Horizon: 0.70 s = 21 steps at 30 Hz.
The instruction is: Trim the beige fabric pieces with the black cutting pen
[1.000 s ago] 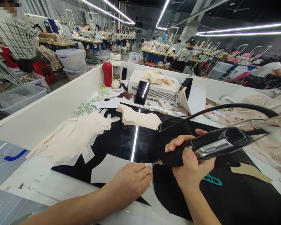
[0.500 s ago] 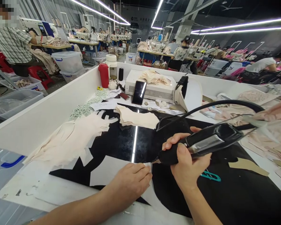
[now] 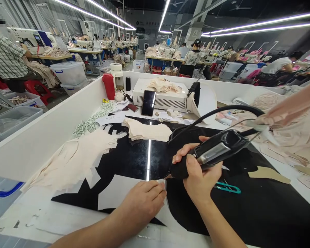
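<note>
Both my hands shifted slightly left, right hand (image 3: 200,177) fingers wrapped around black cutting tool (image 3: 214,151), left hand (image 3: 143,199) fingers together, pressing white fabric piece (image 3: 119,191).

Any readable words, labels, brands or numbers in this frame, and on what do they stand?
None can be read.
Sign on the far pillar: a triangle mark, lettering too small.
Dark sign on the back wall: blurred.
Cutting tool in the right hand: no legible brand.
Phone: screen dark.
Paper slips by the red bottle: print too small.
</note>
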{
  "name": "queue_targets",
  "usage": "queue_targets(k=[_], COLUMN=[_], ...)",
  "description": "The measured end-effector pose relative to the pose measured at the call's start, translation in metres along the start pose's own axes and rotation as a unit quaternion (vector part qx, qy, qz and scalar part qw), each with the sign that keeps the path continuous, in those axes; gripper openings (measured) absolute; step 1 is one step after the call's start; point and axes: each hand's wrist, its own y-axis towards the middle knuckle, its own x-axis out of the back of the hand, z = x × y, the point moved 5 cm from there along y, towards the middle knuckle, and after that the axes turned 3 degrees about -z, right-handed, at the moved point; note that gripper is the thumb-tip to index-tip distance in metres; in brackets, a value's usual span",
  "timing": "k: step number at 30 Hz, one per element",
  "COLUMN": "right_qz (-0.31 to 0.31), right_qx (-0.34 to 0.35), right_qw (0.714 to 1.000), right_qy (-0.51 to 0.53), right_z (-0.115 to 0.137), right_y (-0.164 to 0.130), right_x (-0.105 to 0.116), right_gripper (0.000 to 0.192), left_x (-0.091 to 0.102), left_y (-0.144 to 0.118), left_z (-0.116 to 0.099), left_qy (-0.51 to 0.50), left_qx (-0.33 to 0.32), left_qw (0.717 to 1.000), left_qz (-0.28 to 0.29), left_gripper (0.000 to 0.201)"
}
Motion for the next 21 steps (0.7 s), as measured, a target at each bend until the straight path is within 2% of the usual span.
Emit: queue_targets(k=[7, 21], right_qz=[0.007, 0.006], right_qx=[-0.004, -0.001], right_qw=[0.999, 1.0], right_qy=[0.035, 0.02], right_z=[0.0013, -0.0011], right_y=[-0.0025, -0.0035], right_x=[-0.0039, -0.0053], right_gripper=[0.042, 0.043], left_x=[-0.0017, 0.0017], left_y=[-0.0007, 0.0028], left_z=[0.0011, 0.0004], left_qy=[-0.001, -0.001], left_qx=[0.004, 0.003], left_qw=[1.0, 1.0], left_qz=[0.012, 0.005], left_gripper=[0.024, 0.025])
